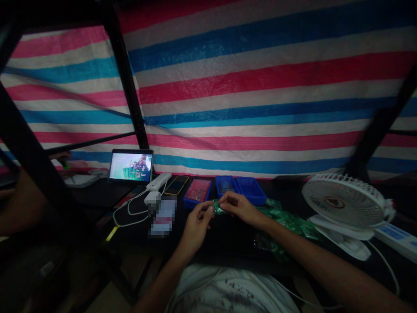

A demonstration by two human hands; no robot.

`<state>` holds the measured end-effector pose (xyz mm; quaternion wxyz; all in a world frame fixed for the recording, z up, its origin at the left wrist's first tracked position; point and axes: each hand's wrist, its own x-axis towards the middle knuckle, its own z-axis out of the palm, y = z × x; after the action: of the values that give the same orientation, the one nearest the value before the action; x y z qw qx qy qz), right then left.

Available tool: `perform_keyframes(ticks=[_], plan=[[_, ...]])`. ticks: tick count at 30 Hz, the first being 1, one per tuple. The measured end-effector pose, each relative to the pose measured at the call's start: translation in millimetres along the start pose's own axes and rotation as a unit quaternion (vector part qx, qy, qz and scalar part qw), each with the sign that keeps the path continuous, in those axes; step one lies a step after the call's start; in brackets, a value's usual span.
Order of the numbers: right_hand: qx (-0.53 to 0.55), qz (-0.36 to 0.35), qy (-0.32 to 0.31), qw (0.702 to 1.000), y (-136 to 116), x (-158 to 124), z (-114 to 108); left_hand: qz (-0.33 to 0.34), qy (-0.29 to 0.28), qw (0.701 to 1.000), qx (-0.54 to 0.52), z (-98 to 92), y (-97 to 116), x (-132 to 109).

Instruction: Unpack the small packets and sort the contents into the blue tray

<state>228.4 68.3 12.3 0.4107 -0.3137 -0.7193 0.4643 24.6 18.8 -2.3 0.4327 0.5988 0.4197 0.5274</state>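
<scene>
At the desk's near edge, a white T-shirt (228,291) with a dark print fills the bottom of the view. The left hand (195,228) and right hand (239,208) meet over the middle of the desk (100,193), each grip closed in a pinch on a small green glossy piece (219,208) held between them. Just past the right hand, a loose heap of green glossy pieces (286,224) spreads toward the desk's right end, and many pieces lie there unsorted. Along the far edge stand three blue trays: the left one (198,193) holds something reddish, the middle one (226,184) holds something dark that is too dim to identify, and the right one (250,190) sits beside it. At the right end are a white desk fan (342,202) and a white power strip (399,239). Left of the trays lie a phone (176,185), a white power bank (159,181), tangled white cables (130,213) and a pixelated card (163,217). A lit tablet (130,166) leans near the far left corner. Another person's forearm (22,204) enters at the left edge. Behind it all hangs a pink, blue and white striped tarp (260,87), crossed by a black metal frame post (125,74).
</scene>
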Motion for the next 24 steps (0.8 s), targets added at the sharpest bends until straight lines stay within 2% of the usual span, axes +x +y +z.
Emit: perform_keyframes(ticks=[8, 12, 15, 19, 22, 24], plan=[[0.022, 0.003, 0.002, 1.0, -2, -1, 1, 0.015, -0.004, 1.0, 0.003, -2.4, -5, 2], [0.003, 0.013, -0.009, 1.0, 0, -1, 0, 0.02, 0.017, 0.999, -0.042, -1.2, -15, 4], [-0.029, -0.013, -0.005, 0.999, 1, 0, -1, 0.014, 0.02, 0.997, -0.071, 0.0, -18, 4], [-0.066, -0.024, 0.017, 0.997, 0, 0, -3, 0.012, 0.023, 0.999, -0.027, -0.1, -17, 4], [-0.025, 0.014, 0.011, 1.0, -2, -1, -2, 0.017, 0.019, 1.0, -0.016, -0.5, -13, 3], [0.004, 0.014, 0.002, 1.0, -3, -2, -1, 0.022, 0.004, 0.999, -0.024, -0.6, -10, 2]])
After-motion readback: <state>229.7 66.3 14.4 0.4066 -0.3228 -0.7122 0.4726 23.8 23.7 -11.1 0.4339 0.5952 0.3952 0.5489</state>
